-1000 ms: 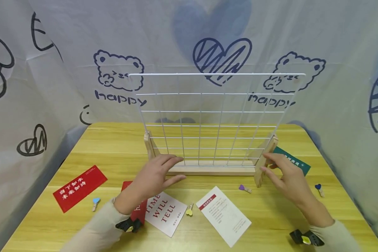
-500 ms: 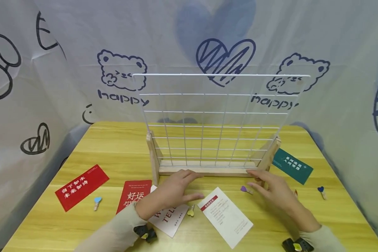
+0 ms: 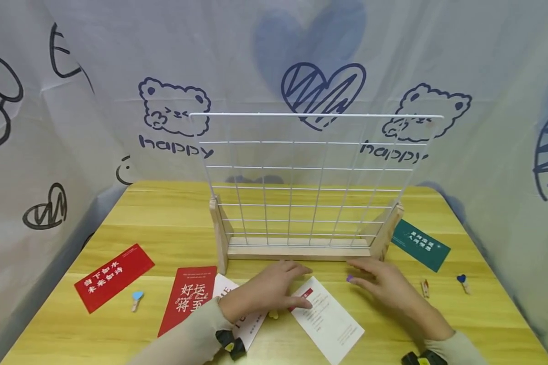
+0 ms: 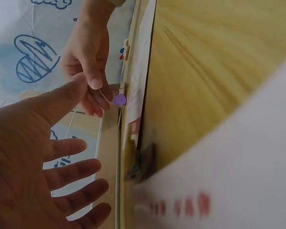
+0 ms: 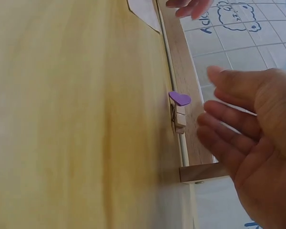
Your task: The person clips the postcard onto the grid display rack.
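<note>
My left hand (image 3: 267,291) hovers palm down with spread fingers over the white card with a red heading (image 3: 331,324). It holds nothing. Close to the purple heart clothespin (image 5: 180,99) is my right hand (image 3: 388,286), its fingers loosely bent and a gap showing between them and the peg in the right wrist view. Behind both hands stands a white wire grid (image 3: 301,115) in a wooden base (image 3: 297,252). Under the left forearm, a white card with red letters (image 3: 253,329) is partly covered, and a yellow heart clothespin (image 3: 273,315) peeks out beside it.
At left lie a red card (image 3: 114,279), another red card (image 3: 187,291) and a light blue heart clothespin (image 3: 137,300). To the right are a green card (image 3: 422,246), a small red-topped clothespin (image 3: 425,288) and a dark blue heart clothespin (image 3: 463,284). A printed cloth hangs behind.
Both hands have come away from the rack's ends toward the middle front. The left moved right over the cards; the right moved left and down to the purple clothespin.
</note>
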`<act>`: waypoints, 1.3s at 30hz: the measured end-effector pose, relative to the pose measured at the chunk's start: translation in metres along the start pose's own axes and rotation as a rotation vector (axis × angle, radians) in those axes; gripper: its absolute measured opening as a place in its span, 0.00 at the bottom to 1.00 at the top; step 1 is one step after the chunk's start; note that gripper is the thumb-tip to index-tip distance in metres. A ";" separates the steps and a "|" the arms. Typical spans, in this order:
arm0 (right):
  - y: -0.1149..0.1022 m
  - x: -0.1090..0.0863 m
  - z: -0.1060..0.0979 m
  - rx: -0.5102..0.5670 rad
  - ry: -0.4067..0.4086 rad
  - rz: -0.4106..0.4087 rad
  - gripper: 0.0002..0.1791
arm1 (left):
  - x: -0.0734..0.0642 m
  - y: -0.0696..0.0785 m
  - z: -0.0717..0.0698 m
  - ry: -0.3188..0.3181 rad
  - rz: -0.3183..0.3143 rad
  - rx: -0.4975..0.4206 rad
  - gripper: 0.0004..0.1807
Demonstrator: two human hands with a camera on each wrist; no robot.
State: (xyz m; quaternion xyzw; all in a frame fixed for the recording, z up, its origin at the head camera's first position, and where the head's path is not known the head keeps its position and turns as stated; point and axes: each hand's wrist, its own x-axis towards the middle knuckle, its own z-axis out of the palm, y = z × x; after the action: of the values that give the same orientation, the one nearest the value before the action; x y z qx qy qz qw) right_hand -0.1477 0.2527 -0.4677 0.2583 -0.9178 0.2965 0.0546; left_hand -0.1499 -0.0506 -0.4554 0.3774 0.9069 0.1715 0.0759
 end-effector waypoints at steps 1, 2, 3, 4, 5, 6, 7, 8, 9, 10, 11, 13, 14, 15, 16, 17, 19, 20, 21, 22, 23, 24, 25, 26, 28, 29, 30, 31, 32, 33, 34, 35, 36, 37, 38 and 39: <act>0.000 0.000 0.001 -0.012 -0.002 -0.001 0.22 | 0.002 0.000 0.002 -0.006 0.003 0.005 0.42; -0.001 0.001 0.002 -0.023 -0.003 -0.004 0.22 | 0.004 0.001 0.004 -0.013 0.007 0.013 0.42; -0.001 0.001 0.003 -0.038 -0.004 -0.008 0.21 | 0.007 0.001 0.006 -0.017 0.010 0.021 0.43; -0.001 0.001 0.003 -0.048 -0.007 -0.014 0.20 | 0.009 0.002 0.009 -0.020 0.013 0.031 0.43; -0.001 0.002 0.004 -0.059 -0.010 -0.020 0.20 | 0.011 0.002 0.011 -0.026 0.014 0.041 0.44; -0.001 0.002 0.005 -0.070 -0.013 -0.026 0.20 | 0.013 0.002 0.013 -0.029 0.015 0.052 0.44; -0.002 0.003 0.006 -0.080 -0.017 -0.026 0.19 | 0.014 0.003 0.014 -0.030 0.018 0.064 0.44; -0.002 0.003 0.006 -0.090 -0.024 -0.024 0.20 | 0.015 0.003 0.015 -0.031 0.021 0.072 0.45; -0.002 0.003 0.006 -0.099 -0.033 -0.022 0.20 | 0.016 0.003 0.015 -0.033 0.024 0.080 0.45; -0.004 0.003 0.006 -0.104 -0.042 -0.017 0.19 | 0.017 0.004 0.015 -0.035 0.027 0.087 0.46; -0.004 0.003 0.006 -0.110 -0.049 -0.012 0.19 | 0.017 0.004 0.015 -0.038 0.031 0.093 0.46; -0.006 0.003 0.006 -0.119 -0.062 -0.003 0.18 | 0.017 0.005 0.015 -0.046 0.037 0.094 0.47; -0.007 0.002 0.006 -0.123 -0.068 0.000 0.17 | 0.018 0.005 0.015 -0.050 0.040 0.094 0.47; -0.007 0.003 0.006 -0.124 -0.072 0.006 0.17 | 0.018 0.005 0.015 -0.052 0.043 0.094 0.47; -0.007 0.003 0.007 -0.125 -0.074 0.012 0.16 | 0.018 0.005 0.016 -0.052 0.046 0.094 0.48; -0.007 0.003 0.007 -0.126 -0.074 0.016 0.16 | 0.018 0.004 0.016 -0.051 0.048 0.094 0.48; -0.006 0.003 0.008 -0.133 -0.073 0.021 0.15 | 0.019 0.004 0.016 -0.045 0.055 0.099 0.48; -0.006 0.003 0.009 -0.136 -0.072 0.022 0.14 | 0.019 0.003 0.017 -0.040 0.058 0.102 0.48; -0.005 0.003 0.009 -0.138 -0.072 0.022 0.14 | 0.019 0.003 0.017 -0.036 0.060 0.101 0.49; -0.005 0.003 0.010 -0.141 -0.071 0.022 0.13 | 0.020 0.003 0.018 -0.032 0.063 0.103 0.49; -0.005 0.004 0.010 -0.143 -0.072 0.022 0.12 | 0.020 0.002 0.019 -0.030 0.066 0.105 0.49; -0.004 0.004 0.011 -0.145 -0.074 0.021 0.12 | 0.020 0.002 0.019 -0.028 0.070 0.108 0.49; -0.004 0.004 0.011 -0.145 -0.075 0.021 0.11 | 0.020 0.002 0.020 -0.028 0.071 0.109 0.49; -0.004 0.004 0.011 -0.145 -0.078 0.021 0.11 | 0.020 0.002 0.021 -0.028 0.073 0.112 0.49; -0.004 0.005 0.011 -0.149 -0.081 0.019 0.10 | 0.020 0.002 0.022 -0.027 0.074 0.112 0.48; -0.004 0.006 0.011 -0.150 -0.082 0.014 0.10 | 0.020 0.001 0.022 -0.027 0.072 0.111 0.48; -0.005 0.006 0.011 -0.150 -0.082 0.009 0.10 | 0.020 0.001 0.023 -0.025 0.070 0.109 0.48; -0.005 0.007 0.010 -0.149 -0.081 0.004 0.10 | 0.020 0.001 0.023 -0.024 0.067 0.105 0.48; -0.005 0.007 0.010 -0.148 -0.081 -0.001 0.09 | 0.020 0.001 0.023 -0.022 0.063 0.099 0.48; -0.005 0.008 0.010 -0.147 -0.080 -0.005 0.09 | 0.020 0.001 0.023 -0.020 0.062 0.092 0.48; -0.005 0.008 0.009 -0.143 -0.083 -0.006 0.09 | 0.020 0.000 0.023 -0.018 0.062 0.087 0.49; -0.005 0.009 0.009 -0.140 -0.088 -0.005 0.09 | 0.020 0.000 0.023 -0.017 0.063 0.082 0.49; -0.005 0.009 0.009 -0.136 -0.092 0.001 0.08 | 0.020 0.000 0.023 -0.017 0.065 0.076 0.49; -0.005 0.009 0.009 -0.129 -0.099 0.010 0.08 | 0.021 -0.001 0.024 -0.017 0.068 0.073 0.50; -0.006 0.009 0.008 -0.122 -0.106 0.019 0.07 | 0.021 -0.001 0.024 -0.018 0.072 0.071 0.50; -0.005 0.009 0.009 -0.116 -0.112 0.028 0.07 | 0.021 -0.001 0.025 -0.019 0.076 0.069 0.50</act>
State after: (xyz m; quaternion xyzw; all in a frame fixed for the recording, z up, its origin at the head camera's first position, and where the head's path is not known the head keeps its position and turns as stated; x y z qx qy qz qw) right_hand -0.1518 0.2403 -0.4698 0.2578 -0.9387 0.2286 0.0140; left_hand -0.1585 -0.0301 -0.4786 0.4157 0.8965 0.1393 0.0647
